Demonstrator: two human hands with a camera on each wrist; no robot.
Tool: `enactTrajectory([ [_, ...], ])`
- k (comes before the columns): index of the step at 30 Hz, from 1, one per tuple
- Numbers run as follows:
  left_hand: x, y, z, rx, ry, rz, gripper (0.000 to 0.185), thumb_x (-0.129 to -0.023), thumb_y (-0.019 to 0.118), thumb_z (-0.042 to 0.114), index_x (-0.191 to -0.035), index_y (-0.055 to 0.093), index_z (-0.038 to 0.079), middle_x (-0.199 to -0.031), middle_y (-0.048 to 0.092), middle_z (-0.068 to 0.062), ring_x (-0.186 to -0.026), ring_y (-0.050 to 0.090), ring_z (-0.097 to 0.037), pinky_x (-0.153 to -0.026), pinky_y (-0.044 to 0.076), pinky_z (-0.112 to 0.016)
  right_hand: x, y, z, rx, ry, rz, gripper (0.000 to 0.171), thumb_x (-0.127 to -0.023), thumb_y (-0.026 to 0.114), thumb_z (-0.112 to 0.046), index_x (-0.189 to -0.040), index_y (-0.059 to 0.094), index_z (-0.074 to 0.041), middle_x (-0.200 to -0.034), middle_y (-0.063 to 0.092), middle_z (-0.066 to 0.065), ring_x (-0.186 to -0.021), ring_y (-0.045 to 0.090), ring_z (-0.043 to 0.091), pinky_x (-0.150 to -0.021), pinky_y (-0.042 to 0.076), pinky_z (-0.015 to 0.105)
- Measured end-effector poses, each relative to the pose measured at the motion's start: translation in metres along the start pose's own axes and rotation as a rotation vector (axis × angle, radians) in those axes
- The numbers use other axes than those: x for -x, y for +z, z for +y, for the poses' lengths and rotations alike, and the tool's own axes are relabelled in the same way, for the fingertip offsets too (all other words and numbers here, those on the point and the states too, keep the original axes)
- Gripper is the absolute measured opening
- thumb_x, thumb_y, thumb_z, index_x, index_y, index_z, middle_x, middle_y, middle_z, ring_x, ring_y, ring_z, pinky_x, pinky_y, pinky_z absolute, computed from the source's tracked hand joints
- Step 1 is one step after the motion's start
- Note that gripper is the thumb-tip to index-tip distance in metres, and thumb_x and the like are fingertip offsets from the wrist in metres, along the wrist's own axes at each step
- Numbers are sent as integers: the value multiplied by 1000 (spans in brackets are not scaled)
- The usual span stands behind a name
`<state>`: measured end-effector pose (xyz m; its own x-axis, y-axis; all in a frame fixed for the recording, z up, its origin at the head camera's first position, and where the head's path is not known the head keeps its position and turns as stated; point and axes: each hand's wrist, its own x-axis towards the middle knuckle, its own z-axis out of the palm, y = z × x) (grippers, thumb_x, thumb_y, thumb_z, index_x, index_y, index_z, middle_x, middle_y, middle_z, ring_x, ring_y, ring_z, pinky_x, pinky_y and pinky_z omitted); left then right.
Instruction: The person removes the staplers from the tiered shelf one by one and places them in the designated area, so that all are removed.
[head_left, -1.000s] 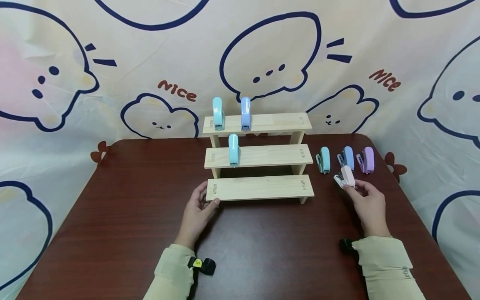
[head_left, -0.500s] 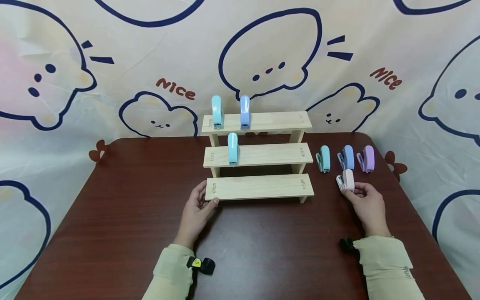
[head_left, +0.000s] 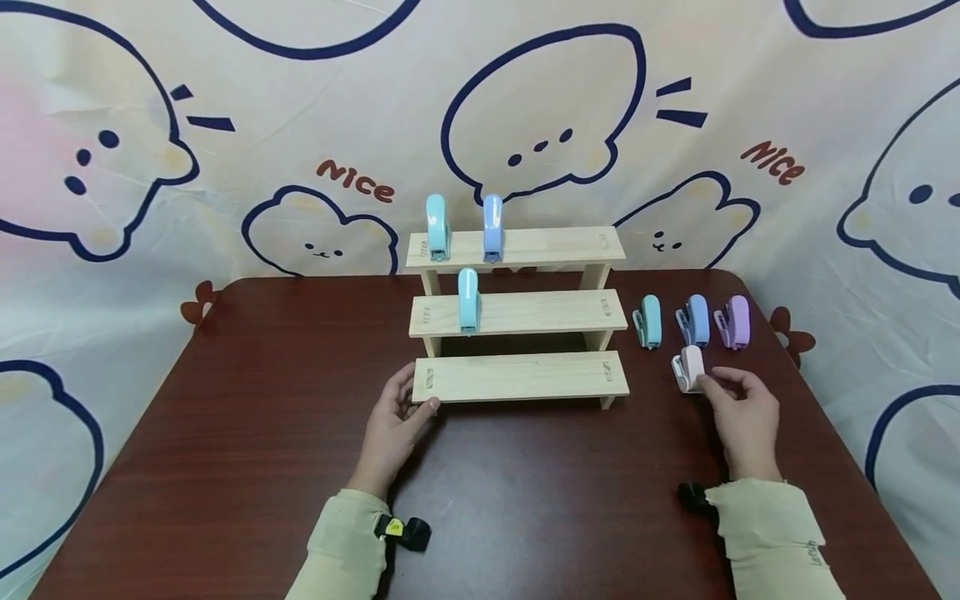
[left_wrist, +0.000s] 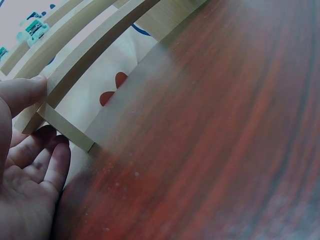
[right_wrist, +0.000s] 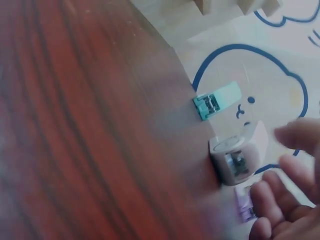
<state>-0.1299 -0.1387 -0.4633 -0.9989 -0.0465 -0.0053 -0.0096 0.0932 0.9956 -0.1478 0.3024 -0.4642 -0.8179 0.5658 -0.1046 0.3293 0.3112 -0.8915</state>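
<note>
A three-step pale wooden display rack (head_left: 525,377) stands at the middle of the table. My left hand (head_left: 393,429) grips the left end of its lowest step, thumb on the front corner and the other fingers curled below the board (left_wrist: 82,55). On the right, a small white stapler (head_left: 690,369) stands on the tabletop. My right hand (head_left: 746,421) is just beside it, fingers loosely bent. In the right wrist view a gap shows between this stapler (right_wrist: 237,160) and the spread thumb and fingers.
Behind the white stapler stand a teal stapler (head_left: 648,322), a blue stapler (head_left: 695,320) and a purple stapler (head_left: 736,322). The top step holds a light blue stapler (head_left: 437,227) and a periwinkle stapler (head_left: 492,228); another light blue stapler (head_left: 468,300) is on the middle step. A printed cloth (head_left: 337,108) hangs behind.
The white stapler has been turned more upright and set down slightly nearer me. My right hand's fingers have come away from it. The left hand keeps its grip on the rack.
</note>
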Motion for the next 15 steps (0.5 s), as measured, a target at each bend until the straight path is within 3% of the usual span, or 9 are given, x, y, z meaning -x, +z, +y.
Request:
enactTrajectory([
  [2,-1,-1,1,3,7,2,63,-86,66,6,-141,34,7,-133,50,-10,-103,55,-18,-79,47,-19,3,2,-7,-87,-14,55,46,-80,70,-40,-116,63,-12,-96,56,-1,-77,49,12,-55,43,16],
  [5,-1,-1,0,-1,5,2,64,-86,66,7,-141,34,8,-133,50,-10,-105,55,-19,-79,48,-20,11,5,-21,-172,-42,67,41,-81,71,-36,-114,65,-11,-93,56,1,-75,47,14,-52,42,18],
  [9,1,-1,-2,-14,-14,-4,64,-86,67,8,-141,34,9,-133,50,-9,-106,55,-20,-79,48,-20,27,10,-37,-159,-94,15,37,-84,68,-35,-114,64,-13,-98,57,1,-80,49,15,-55,44,17],
  [15,4,-1,-3,-15,11,-2,63,-86,67,8,-140,34,7,-133,50,-11,-108,55,-21,-80,48,-21,40,23,-63,-127,-303,-60,31,-87,65,-33,-110,65,-13,-101,60,1,-84,51,14,-61,43,18],
])
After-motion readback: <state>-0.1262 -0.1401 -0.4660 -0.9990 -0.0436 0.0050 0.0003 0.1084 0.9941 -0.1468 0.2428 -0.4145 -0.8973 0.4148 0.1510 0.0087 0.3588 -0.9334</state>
